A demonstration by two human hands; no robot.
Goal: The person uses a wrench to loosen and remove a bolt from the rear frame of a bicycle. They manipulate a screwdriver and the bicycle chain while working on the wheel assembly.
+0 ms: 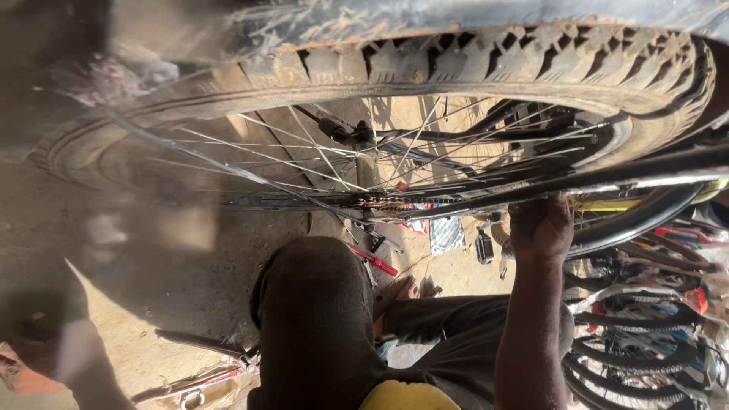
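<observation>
A bicycle wheel with a knobby, dusty tyre (486,64) and thin spokes (319,156) fills the top of the view, very close to me. Its hub and chain (368,199) sit at the centre. My right hand (541,226) reaches up from the lower right and is closed around a black frame tube (607,182) beside the wheel. My left hand (34,330) is a blurred shape at the lower left, near the ground; its fingers cannot be made out. My bent knee in dark trousers (319,311) is below the hub.
A red-handled tool (376,262) and a few small metal tools (387,243) lie on the dirt ground under the wheel. A long metal tool (201,343) lies at the lower left. A pile of tyres and rims (645,334) crowds the right side.
</observation>
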